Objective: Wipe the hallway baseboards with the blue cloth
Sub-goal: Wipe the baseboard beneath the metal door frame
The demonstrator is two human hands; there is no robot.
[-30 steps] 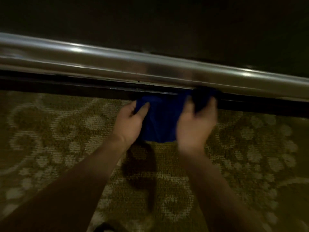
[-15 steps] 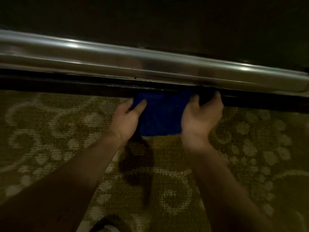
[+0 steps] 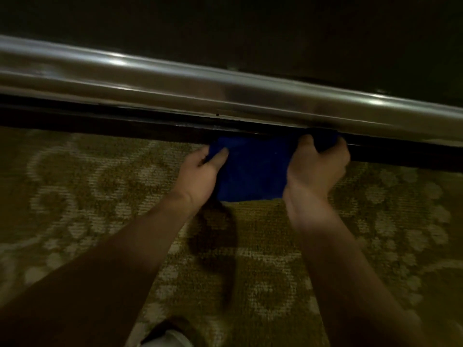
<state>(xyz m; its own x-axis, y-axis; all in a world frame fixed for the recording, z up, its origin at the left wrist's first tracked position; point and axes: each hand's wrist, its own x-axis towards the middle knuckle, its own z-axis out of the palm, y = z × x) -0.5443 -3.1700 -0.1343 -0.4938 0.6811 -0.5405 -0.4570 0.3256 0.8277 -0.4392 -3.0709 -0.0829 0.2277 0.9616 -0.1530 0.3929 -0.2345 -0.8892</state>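
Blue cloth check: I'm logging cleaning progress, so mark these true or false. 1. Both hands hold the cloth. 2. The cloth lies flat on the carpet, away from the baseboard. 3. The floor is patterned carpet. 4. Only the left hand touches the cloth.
1. True: the left hand and right hand grip the blue cloth.
2. False: its top edge is at the dark baseboard.
3. True: patterned carpet.
4. False: both hands grip it.
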